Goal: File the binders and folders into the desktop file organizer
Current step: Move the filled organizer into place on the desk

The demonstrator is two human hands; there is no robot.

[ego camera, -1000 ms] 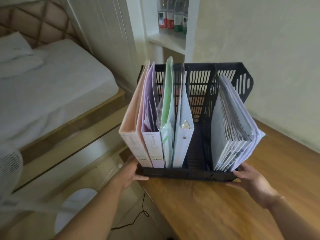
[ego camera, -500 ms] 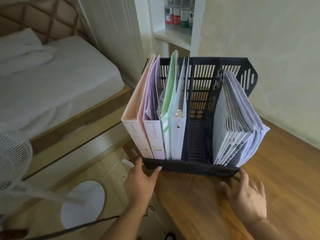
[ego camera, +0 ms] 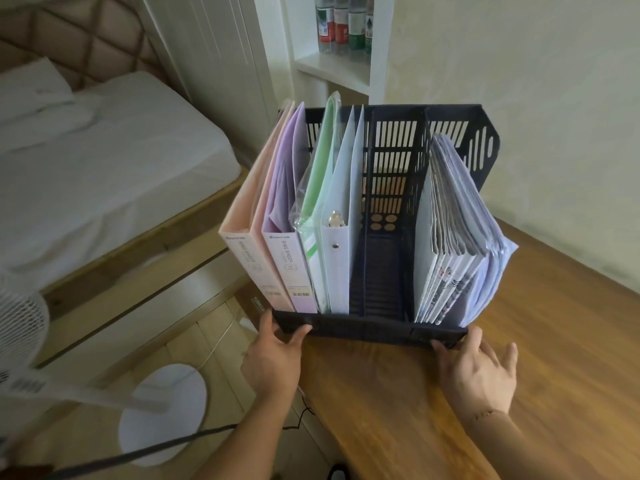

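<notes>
A black slotted file organizer (ego camera: 394, 157) stands on the wooden desk (ego camera: 415, 410), at its left end. A pink ring binder (ego camera: 247, 237), a purple ring binder (ego camera: 289, 258), a green folder in a clear sleeve (ego camera: 317, 209) and a white binder (ego camera: 341, 237) stand upright in its left compartments. One compartment right of them holds nothing. A stack of clear document folders (ego camera: 457, 237) leans in the rightmost one. My left hand (ego camera: 273, 358) touches the organizer's front left corner with spread fingers. At the front right corner, my right hand (ego camera: 478, 368) rests with straight fingers.
Left of the desk are a bed (ego camera: 104, 161) and a white standing fan with a round base (ego camera: 162, 414). A wall niche with bottles (ego camera: 346, 22) is behind the organizer. A plain wall runs along the desk's far side.
Both hands have let go of the organizer's sides and now lie flat against its front edge. The organizer sits a little farther back on the desk.
</notes>
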